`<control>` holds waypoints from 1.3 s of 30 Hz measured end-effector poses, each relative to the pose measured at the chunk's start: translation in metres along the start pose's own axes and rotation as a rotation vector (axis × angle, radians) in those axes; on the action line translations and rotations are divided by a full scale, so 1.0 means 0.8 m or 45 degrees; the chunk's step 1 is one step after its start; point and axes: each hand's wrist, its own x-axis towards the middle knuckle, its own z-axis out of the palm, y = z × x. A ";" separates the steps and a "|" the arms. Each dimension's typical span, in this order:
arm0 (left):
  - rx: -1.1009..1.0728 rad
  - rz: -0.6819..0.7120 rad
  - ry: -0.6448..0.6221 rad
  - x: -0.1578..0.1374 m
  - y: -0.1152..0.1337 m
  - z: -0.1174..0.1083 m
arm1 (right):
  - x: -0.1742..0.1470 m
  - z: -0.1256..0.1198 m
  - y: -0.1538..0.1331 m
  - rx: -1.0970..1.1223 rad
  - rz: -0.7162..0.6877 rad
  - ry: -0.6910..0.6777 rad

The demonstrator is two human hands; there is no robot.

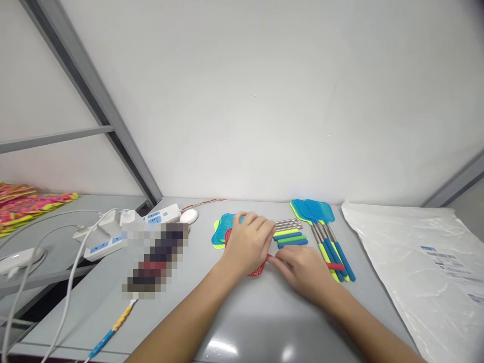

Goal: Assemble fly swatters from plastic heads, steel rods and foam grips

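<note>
Fingers of my left hand point(251, 239) are curled over a red mesh fly swatter head point(257, 271), hiding most of it. My right hand point(302, 267) is closed around the swatter's red stem and handle point(335, 266), whose end sticks out to the right. Behind my left hand lie loose blue and yellow-green swatter heads point(228, 222). Thin metal rods point(290, 223) and several blue and green handle tubes point(290, 238) rest just beyond my hands. To the right, blue and yellow-green fly swatters point(320, 212) with metal stems lie fanned out; the red handle overlaps their grips.
A white plastic mailing bag point(412, 267) covers the table's right side. On the left are a power strip point(162, 215) with plugs and cables, a round white device point(188, 216) and a pixelated object point(157, 259). Bright pink-yellow items point(34, 204) lie far left; a wall stands behind.
</note>
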 end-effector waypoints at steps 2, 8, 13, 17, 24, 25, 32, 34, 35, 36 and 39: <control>-0.065 -0.081 0.215 -0.002 0.000 -0.007 | 0.002 -0.005 0.004 0.050 0.080 0.048; -0.328 0.250 0.185 -0.020 0.011 0.000 | 0.007 -0.023 0.021 0.211 0.332 0.218; -0.651 0.118 -0.198 -0.025 0.043 0.025 | 0.010 -0.032 0.024 0.379 0.394 0.324; -1.082 -0.311 -0.159 -0.023 0.050 0.044 | 0.011 -0.030 0.014 0.491 0.379 0.295; -1.506 -0.791 0.232 -0.009 0.043 0.043 | 0.013 -0.015 -0.009 0.773 0.294 0.214; -1.555 -0.802 0.257 -0.006 0.042 0.039 | 0.014 -0.015 -0.012 0.814 0.284 0.214; -1.633 -0.964 0.409 0.002 0.019 0.035 | 0.010 -0.012 -0.021 0.991 0.406 -0.010; -1.657 -1.049 0.520 0.003 0.009 0.038 | 0.007 -0.009 -0.020 1.028 0.444 -0.131; -1.673 -1.091 0.578 0.004 0.003 0.039 | 0.006 -0.006 -0.019 1.053 0.454 -0.184; -1.687 -1.134 0.637 0.005 -0.003 0.040 | 0.006 -0.004 -0.018 1.080 0.466 -0.231; -1.705 -1.233 0.768 0.010 -0.021 0.039 | 0.005 0.001 -0.018 1.124 0.498 -0.313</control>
